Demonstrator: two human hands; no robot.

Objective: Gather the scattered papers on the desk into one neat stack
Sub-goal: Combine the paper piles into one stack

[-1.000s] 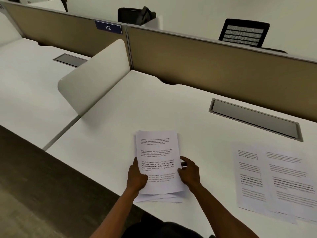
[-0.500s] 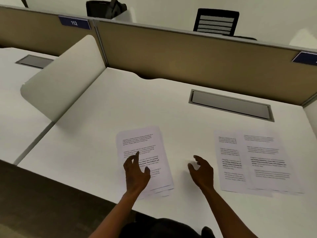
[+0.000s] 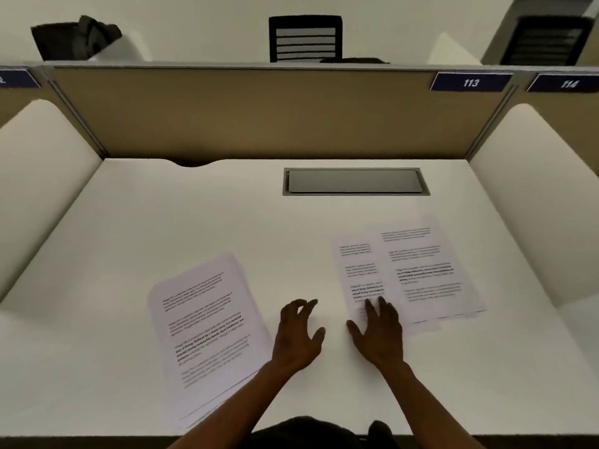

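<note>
A loose stack of printed papers [image 3: 207, 332] lies tilted on the white desk [image 3: 162, 215] at the near left, its lower edges fanned out. Two overlapping printed sheets [image 3: 418, 273] lie at the near right. My left hand [image 3: 299, 335] hovers over bare desk just right of the stack, fingers apart, holding nothing. My right hand [image 3: 379, 335] is spread flat, its fingertips resting on the lower left corner of the overlapping sheets.
A grey cable hatch [image 3: 355, 181] is set into the desk at the back. A tan partition [image 3: 259, 115] closes the back, with white side dividers [image 3: 42, 170] left and right. Black chairs [image 3: 304, 38] stand beyond it.
Both hands have let go of the stack and moved right. The right hand has reached the overlapping sheets. The view has swung right, centring this desk.
</note>
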